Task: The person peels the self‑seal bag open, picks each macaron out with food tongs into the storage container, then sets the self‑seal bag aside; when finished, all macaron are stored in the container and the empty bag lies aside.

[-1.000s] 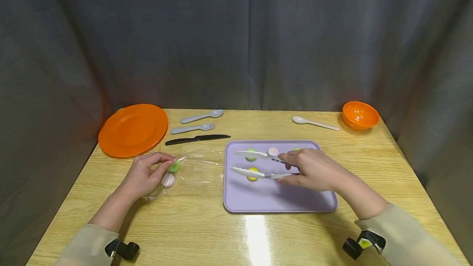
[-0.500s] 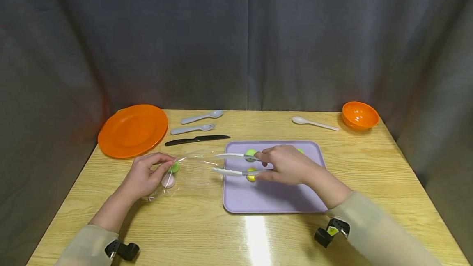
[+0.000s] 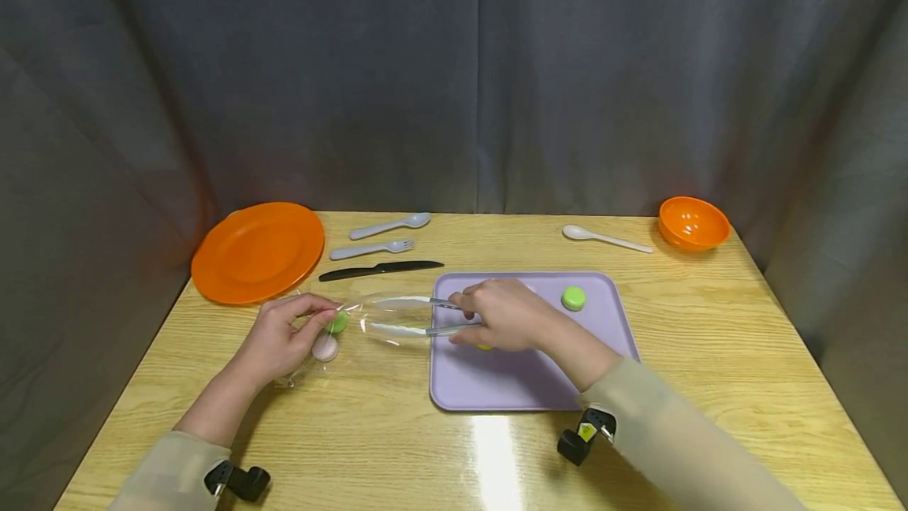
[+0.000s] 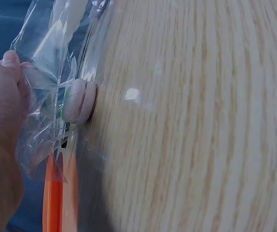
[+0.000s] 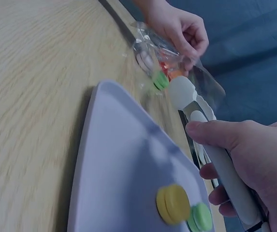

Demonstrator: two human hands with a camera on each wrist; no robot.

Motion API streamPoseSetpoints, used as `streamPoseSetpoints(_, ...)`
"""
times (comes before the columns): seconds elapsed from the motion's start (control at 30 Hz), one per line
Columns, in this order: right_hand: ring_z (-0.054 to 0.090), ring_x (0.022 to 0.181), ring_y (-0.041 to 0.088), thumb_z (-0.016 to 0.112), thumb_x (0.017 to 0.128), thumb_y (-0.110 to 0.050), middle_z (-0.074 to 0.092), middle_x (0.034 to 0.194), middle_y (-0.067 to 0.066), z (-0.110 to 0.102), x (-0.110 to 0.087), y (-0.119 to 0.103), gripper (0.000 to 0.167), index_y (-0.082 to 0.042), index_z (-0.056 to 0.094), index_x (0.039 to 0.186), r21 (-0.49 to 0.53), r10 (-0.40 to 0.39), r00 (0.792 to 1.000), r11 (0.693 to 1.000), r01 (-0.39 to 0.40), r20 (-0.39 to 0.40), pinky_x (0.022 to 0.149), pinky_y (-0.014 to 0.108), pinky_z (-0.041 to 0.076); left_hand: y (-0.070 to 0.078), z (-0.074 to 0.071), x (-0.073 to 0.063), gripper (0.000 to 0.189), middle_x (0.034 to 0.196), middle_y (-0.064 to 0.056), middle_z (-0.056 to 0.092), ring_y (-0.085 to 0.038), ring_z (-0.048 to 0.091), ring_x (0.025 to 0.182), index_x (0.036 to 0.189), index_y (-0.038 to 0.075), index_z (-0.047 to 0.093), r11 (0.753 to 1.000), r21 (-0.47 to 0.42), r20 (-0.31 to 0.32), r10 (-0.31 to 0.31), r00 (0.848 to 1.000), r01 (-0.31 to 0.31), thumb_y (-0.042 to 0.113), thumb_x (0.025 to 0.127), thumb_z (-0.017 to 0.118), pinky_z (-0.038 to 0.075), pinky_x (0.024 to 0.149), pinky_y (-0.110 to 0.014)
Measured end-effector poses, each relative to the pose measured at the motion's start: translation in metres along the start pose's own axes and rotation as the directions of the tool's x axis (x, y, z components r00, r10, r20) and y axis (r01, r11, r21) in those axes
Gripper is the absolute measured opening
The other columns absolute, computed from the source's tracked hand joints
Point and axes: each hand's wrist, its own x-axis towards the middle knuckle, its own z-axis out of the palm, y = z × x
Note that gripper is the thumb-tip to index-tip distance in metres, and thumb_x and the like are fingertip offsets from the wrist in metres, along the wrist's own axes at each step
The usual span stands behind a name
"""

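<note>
My left hand pinches the edge of a clear plastic bag, which lies stretched toward the tray. Inside the bag are a green macaron and a pale pink macaron. Tongs with white tips are gripped in my right hand. Their two arms stand apart, and the tips are at the bag's right end; I see nothing between them. Beneath my right hand, the lilac tray bears a yellow macaron and a green one. Another green macaron sits near its far right corner.
Behind the bag lie a black knife, a grey fork and a grey spoon. An orange plate is at the far left. A pale spoon and an orange bowl stand at the far right.
My right hand has moved left with the tongs, from over the tray until the tips reach the bag. My left hand keeps its hold on the bag and stays nearly still.
</note>
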Motion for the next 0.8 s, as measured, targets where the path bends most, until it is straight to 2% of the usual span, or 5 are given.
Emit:
streamPoseSetpoints(0.27,0.059,0.073,0.012,0.076,0.096,-0.05,0.068,0.088,-0.006,0.012,0.026,-0.015,0.035,-0.016,0.07,0.103,0.011,0.01,1.0,1.0,-0.01,-0.004,0.067,0.035,0.052,0.0,0.002,0.001,0.026,0.1,0.003,0.079,-0.017,0.075,0.088,0.104,0.01,0.08,1.0,-0.007,-0.007,0.012,1.0,-0.013,-0.011,0.088,0.08,0.054,0.081,-0.013)
streamPoseSetpoints(0.43,0.054,0.068,0.011,0.077,0.095,-0.052,0.058,0.076,-0.011,0.021,0.038,-0.021,0.037,-0.016,0.067,0.094,-0.015,0.017,1.0,1.0,-0.017,-0.007,0.06,0.031,0.047,0.0,0.004,0.001,0.027,0.101,0.004,0.079,-0.017,0.075,0.088,0.105,0.011,0.08,1.0,-0.005,-0.005,0.022,1.0,-0.022,-0.011,0.089,0.08,0.054,0.081,-0.013)
streamPoseSetpoints(0.63,0.047,0.061,0.01,0.077,0.095,-0.053,0.052,0.07,-0.01,0.025,0.048,-0.027,0.04,-0.014,0.068,0.094,-0.025,0.031,0.999,0.999,-0.03,0.011,0.053,0.03,0.039,0.0,0.005,0.001,0.025,0.098,0.006,0.078,-0.015,0.074,0.086,0.102,0.01,0.08,1.0,0.004,-0.012,0.018,1.0,-0.018,-0.01,0.088,0.081,0.054,0.08,-0.015)
streamPoseSetpoints(0.8,0.047,0.059,0.01,0.078,0.094,-0.055,0.053,0.07,-0.01,0.029,0.055,-0.032,0.042,-0.014,0.069,0.096,-0.015,0.04,0.999,0.999,-0.04,0.028,0.051,0.029,0.039,-0.001,0.004,0.001,0.022,0.098,0.005,0.079,-0.016,0.074,0.087,0.102,0.008,0.08,1.0,0.009,-0.012,0.01,1.0,-0.01,-0.01,0.088,0.081,0.054,0.081,-0.014)
